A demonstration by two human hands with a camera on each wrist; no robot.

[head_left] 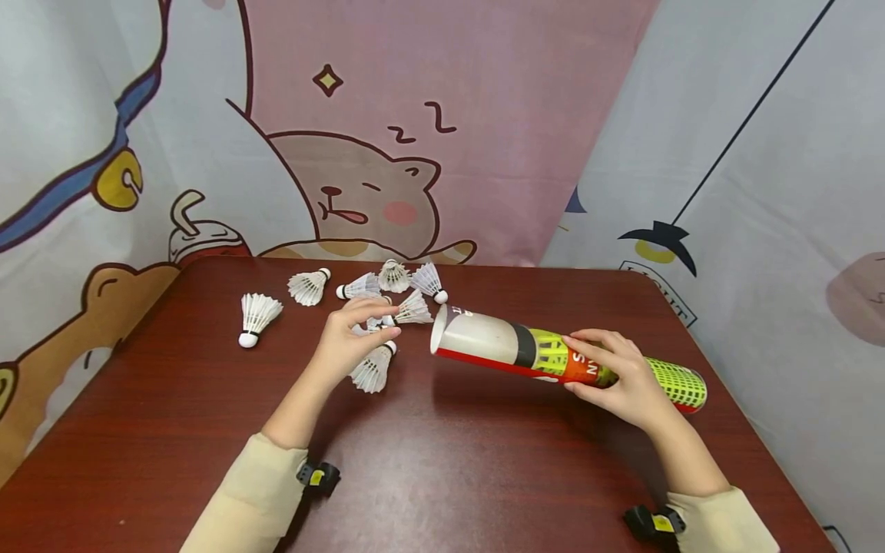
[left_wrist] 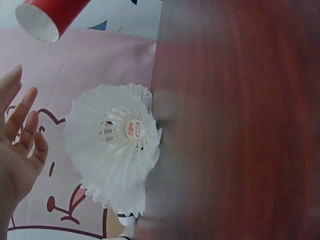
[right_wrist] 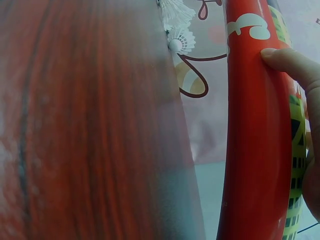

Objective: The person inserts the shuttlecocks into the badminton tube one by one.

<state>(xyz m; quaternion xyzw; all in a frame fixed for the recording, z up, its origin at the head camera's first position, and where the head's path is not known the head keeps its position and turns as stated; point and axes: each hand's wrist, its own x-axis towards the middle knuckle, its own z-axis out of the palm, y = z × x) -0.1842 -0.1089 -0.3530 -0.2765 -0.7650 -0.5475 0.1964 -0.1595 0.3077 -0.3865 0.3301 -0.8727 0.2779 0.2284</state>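
Dark red wooden table (head_left: pixel 442 476). Backdrop far side: cartoon sleeping-bear curtain (head_left: pixel 373 192) on pink, white panel with a black diagonal line (head_left: pixel 760 107) on the right. Lone shuttlecock (head_left: pixel 256 316) far left; four more (head_left: pixel 373 284) clustered near the far edge.

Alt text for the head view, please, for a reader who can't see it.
A person's right hand holds a red and green shuttlecock tube lying tilted above a dark red table, open end toward the left hand, which reaches among white shuttlecocks scattered there. Cartoon-printed cloth hangs behind.
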